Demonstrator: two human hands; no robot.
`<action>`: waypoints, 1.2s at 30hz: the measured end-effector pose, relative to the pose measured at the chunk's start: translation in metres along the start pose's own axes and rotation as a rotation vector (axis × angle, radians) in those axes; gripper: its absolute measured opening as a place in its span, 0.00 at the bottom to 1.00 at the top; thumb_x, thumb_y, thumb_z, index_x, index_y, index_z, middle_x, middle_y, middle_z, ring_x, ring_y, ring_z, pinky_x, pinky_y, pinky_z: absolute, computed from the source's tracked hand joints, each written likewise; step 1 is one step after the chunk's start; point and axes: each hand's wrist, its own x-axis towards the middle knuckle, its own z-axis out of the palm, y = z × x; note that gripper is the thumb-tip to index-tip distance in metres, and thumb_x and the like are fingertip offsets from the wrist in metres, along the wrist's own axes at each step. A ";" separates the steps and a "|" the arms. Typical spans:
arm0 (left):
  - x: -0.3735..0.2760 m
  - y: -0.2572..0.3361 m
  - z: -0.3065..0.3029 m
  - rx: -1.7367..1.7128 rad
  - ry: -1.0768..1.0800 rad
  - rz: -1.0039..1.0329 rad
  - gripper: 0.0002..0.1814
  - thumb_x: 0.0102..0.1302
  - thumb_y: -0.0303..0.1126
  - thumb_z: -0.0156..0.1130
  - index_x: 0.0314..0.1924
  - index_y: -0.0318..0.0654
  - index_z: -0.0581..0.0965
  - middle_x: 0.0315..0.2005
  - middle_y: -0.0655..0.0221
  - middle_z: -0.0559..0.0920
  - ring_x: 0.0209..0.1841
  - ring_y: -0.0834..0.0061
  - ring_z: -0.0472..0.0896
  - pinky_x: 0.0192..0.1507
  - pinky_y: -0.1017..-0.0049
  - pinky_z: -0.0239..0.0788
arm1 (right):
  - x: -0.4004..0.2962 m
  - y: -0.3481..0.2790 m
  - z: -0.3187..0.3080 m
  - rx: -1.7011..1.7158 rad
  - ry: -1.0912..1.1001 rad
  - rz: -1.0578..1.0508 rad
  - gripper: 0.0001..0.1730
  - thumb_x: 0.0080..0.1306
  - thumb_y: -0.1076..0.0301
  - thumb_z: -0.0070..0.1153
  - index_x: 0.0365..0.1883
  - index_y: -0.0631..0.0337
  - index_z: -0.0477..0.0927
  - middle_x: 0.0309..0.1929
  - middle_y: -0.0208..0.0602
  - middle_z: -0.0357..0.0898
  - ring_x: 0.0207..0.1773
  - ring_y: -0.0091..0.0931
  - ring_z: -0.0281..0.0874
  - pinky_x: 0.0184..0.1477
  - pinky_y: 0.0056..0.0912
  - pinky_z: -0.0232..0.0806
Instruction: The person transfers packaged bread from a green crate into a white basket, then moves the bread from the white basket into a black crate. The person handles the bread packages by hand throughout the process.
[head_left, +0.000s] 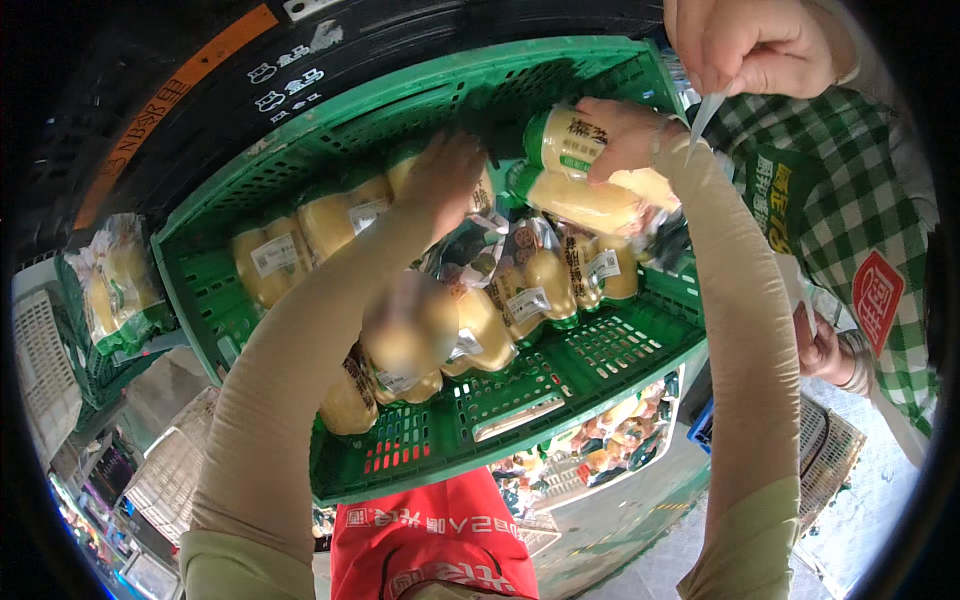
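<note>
Before me is a green perforated plastic crate (615, 337) holding several clear plastic packs of what look like lotus root segments (487, 330), with labels and green ends. At the upper right, my right hand (619, 139) grips a printed pack (562, 142) with a green end. Another pack (581, 202) lies just beneath it. My left hand (450, 180) reaches over the back row, its fingers down on a pack (405, 169). That hand is blurred, and its fingertips are partly hidden, so its grip is unclear. A blurred round patch covers part of the front packs.
Another person in a green checked apron (825, 172) stands at the right, one hand (765, 52) pinching a thin pale strip (709, 116). Black crates (187, 97) border the back. Below, a white crate (585, 480) holds mixed scraps; another filled bag (116, 285) sits at left.
</note>
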 end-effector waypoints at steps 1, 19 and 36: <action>-0.007 0.000 -0.004 -0.014 0.041 -0.032 0.32 0.58 0.31 0.54 0.64 0.33 0.62 0.62 0.57 0.65 0.68 0.60 0.59 0.69 0.59 0.47 | -0.001 0.008 0.002 0.190 -0.040 0.074 0.45 0.39 0.62 0.73 0.55 0.64 0.67 0.47 0.43 0.76 0.52 0.34 0.73 0.51 0.31 0.66; -0.220 0.107 -0.147 -0.953 -0.055 -0.186 0.17 0.53 0.23 0.60 0.46 0.37 0.76 0.51 0.53 0.72 0.53 0.50 0.73 0.53 0.57 0.66 | 0.047 0.035 0.161 0.305 0.224 0.399 0.46 0.59 0.37 0.55 0.68 0.53 0.55 0.68 0.42 0.57 0.69 0.33 0.54 0.65 0.42 0.53; -0.276 0.222 -0.166 -1.084 -0.355 0.191 0.15 0.53 0.18 0.57 0.42 0.35 0.78 0.42 0.56 0.76 0.45 0.55 0.76 0.48 0.65 0.70 | -0.330 -0.216 0.256 1.114 1.156 0.397 0.11 0.62 0.81 0.51 0.44 0.66 0.78 0.40 0.37 0.80 0.44 0.24 0.79 0.46 0.25 0.71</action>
